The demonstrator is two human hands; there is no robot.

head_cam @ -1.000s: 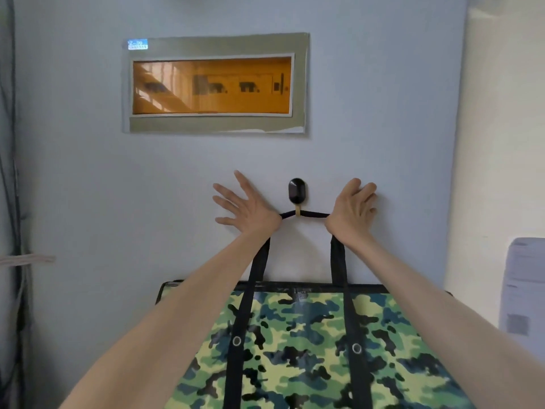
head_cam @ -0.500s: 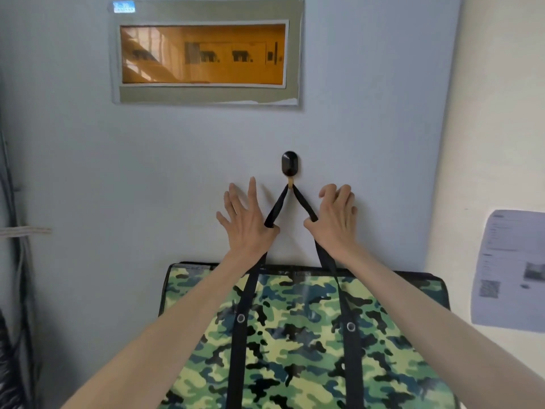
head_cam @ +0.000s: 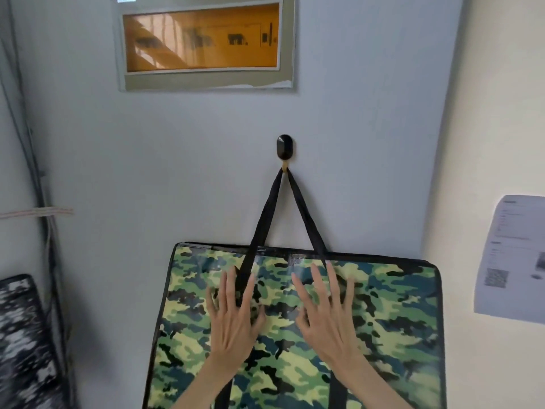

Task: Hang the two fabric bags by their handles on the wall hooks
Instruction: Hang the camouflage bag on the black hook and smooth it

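Note:
A green camouflage fabric bag hangs flat against the pale wall. Its black handle loops over a black wall hook and runs down in a taut V. My left hand lies on the bag's front over the left strap, fingers spread. My right hand rests beside it, also spread, holding nothing. At the lower left edge a second bag with a black and white pattern shows in part.
A framed panel with an orange window is set in the wall above the hook. Cables and a pale strap run down the left corner. A printed paper sheet is stuck on the cream wall to the right.
Both hands let go of the handle near the hook and slid down onto the bag's front. The handle now hangs taut from the hook, and the view has dropped lower.

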